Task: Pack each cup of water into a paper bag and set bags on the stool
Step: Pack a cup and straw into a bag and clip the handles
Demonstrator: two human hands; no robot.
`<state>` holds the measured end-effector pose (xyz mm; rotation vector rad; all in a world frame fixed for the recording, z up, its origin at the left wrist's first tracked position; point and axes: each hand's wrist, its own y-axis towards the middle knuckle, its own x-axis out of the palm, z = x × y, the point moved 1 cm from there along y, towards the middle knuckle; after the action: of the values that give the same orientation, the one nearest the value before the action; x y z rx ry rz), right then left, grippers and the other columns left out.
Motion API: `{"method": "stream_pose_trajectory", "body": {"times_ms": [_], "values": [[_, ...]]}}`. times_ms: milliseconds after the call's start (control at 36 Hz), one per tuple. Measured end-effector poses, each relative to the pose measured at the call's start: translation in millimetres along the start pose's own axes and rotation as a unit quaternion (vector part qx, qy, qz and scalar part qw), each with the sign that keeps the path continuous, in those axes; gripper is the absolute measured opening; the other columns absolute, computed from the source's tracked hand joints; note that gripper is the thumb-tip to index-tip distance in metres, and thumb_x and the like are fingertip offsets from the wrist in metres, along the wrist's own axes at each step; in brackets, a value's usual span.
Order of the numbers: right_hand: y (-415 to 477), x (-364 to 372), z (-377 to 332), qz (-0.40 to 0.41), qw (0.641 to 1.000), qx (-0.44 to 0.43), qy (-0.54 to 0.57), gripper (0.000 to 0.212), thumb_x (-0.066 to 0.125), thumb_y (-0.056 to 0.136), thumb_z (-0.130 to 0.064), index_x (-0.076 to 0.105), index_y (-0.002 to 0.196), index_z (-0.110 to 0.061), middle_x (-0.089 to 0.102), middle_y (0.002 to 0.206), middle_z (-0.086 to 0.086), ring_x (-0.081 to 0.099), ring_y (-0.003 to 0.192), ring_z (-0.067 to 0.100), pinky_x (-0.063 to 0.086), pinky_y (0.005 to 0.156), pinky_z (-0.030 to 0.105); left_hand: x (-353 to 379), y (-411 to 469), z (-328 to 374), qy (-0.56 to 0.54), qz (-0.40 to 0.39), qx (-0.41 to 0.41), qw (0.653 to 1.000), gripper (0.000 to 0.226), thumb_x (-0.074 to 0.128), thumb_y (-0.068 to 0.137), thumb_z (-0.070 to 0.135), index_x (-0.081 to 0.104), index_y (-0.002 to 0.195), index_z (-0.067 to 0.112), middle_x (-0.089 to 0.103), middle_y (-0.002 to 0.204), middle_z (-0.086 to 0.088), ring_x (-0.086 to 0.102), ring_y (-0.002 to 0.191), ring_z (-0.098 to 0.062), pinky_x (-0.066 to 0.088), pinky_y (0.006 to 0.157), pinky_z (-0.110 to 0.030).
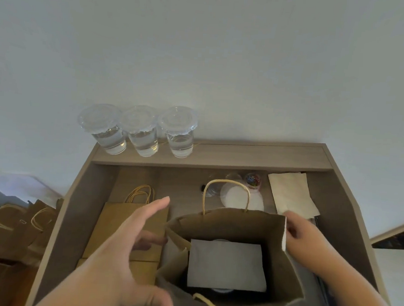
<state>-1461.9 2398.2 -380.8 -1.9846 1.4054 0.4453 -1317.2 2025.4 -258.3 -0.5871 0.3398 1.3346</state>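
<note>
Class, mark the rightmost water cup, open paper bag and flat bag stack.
rightmost water cup [180, 144]: head view, side wall.
open paper bag [229, 223]: head view, far wall.
flat bag stack [112, 218]: head view, top face.

no readable text, labels, brands or numbers anywhere

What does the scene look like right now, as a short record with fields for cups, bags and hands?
cups: three lidded cups of water in a row on the shelf
open bag: upright, napkin lying across inside
flat bags: stacked left of the open bag
left hand: open, beside the open bag's left wall
right hand: pinches its right rim
standing bags: far left, past the desk's side
</note>
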Motion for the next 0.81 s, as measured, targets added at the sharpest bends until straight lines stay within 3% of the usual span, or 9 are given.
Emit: {"method": "stream_pose_trajectory", "body": {"times_ms": [83,222,278,389,528,611,667,750,806], "values": [[-30.1,10.7,24.7,-0.005,0.997,0.072,0.011,0.007,0.068,0.102,-0.02,0.071,0.096,-0.023,0.077,0.082,-0.013,0.073,0.073,0.004,0.053,0.069,0.023,2.5,3.0,-5.2,0.017,-0.049,0.014,0.999,0.147,0.098,0.042,0.072,0.006,0.156,0.065,0.029,0.159,0.04,0.053,0.132,0.012,0.043,0.11,-0.037],[-46.9,53.4,58.6,0.041,0.986,0.152,0.052,0.015,0.072,0.099,-0.019,0.073,0.098,-0.033,0.078,0.092,-0.006,0.073,0.09,0.012,0.059,0.085,0.035,26.4,13.5,-10.8,0.042,-0.008,0.037,0.998,0.151,0.096,0.035,0.077,0.004,0.155,0.068,0.026,0.148,0.055,0.028,0.133,0.032,0.035,0.115,-0.032],[-47.7,62.5,66.3,0.1,0.976,0.173,0.083,0.017,0.071,0.099,-0.018,0.075,0.092,-0.033,0.078,0.088,-0.007,0.073,0.087,0.012,0.06,0.084,0.04,30.7,16.2,-13.5,0.028,0.017,0.055,0.998,0.146,0.098,0.039,0.073,0.01,0.156,0.065,0.031,0.147,0.054,0.033,0.131,0.03,0.04,0.105,-0.023],[-47.3,67.4,69.2,0.156,0.964,0.193,0.091,0.013,0.072,0.097,-0.026,0.075,0.093,-0.037,0.077,0.086,-0.008,0.073,0.085,0.014,0.063,0.084,0.047,37.0,20.0,-20.0,-0.03,0.04,0.069,0.996,0.141,0.101,0.045,0.064,0.014,0.157,0.064,0.054,0.142,0.036,0.055,0.129,0.01,0.042,0.105,-0.024],[-57.8,68.7,64.2,0.173,0.97,0.143,0.091,0.016,0.062,0.105,-0.03,0.074,0.107,-0.041,0.077,0.096,-0.012,0.072,0.091,0.007,0.061,0.086,0.041,45.0,27.7,-33.9,-0.071,0.041,0.064,0.995,0.133,0.104,0.045,0.056,0.027,0.152,0.065,0.064,0.129,0.031,0.064,0.116,0.008,0.043,0.087,0.003],[-70.3,60.3,52.8,0.203,0.959,0.143,0.134,0.019,0.054,0.109,-0.029,0.068,0.115,-0.041,0.074,0.099,-0.011,0.071,0.083,0.004,0.056,0.072,0.027,50.6,29.1,-38.9,-0.067,0.039,0.065,0.995,0.114,0.101,0.045,0.063,0.042,0.142,0.065,0.068,0.126,0.028,0.063,0.114,0.011,0.048,0.088,-0.006],[-80.5,53.0,42.8,0.177,0.957,0.132,0.189,0.026,0.051,0.11,-0.018,0.072,0.111,-0.033,0.076,0.098,-0.002,0.073,0.082,0.011,0.056,0.069,0.029,54.5,29.8,-41.7,-0.078,0.042,0.056,0.994,0.093,0.1,0.045,0.066,0.056,0.127,0.063,0.073,0.121,0.025,0.067,0.11,0.008,0.054,0.088,-0.013],[-102.7,36.8,20.6,0.059,0.964,0.054,0.252,0.039,0.053,0.099,0.009,0.074,0.116,-0.02,0.076,0.111,0.006,0.07,0.107,0.023,0.057,0.094,0.046,59.8,32.1,-42.4,-0.103,0.05,0.039,0.993,0.085,0.1,0.047,0.066,0.062,0.122,0.058,0.075,0.12,0.019,0.069,0.11,0.002,0.057,0.092,-0.031],[-121.1,26.7,-0.5,-0.057,0.968,-0.002,0.246,0.053,0.064,0.088,-0.004,0.064,0.135,-0.026,0.073,0.127,-0.006,0.067,0.123,0.015,0.053,0.107,0.041,61.8,34.3,-38.9,-0.124,0.061,0.038,0.99,0.081,0.1,0.046,0.064,0.065,0.119,0.055,0.076,0.12,0.015,0.07,0.109,-0.002,0.056,0.094,-0.036]]}}
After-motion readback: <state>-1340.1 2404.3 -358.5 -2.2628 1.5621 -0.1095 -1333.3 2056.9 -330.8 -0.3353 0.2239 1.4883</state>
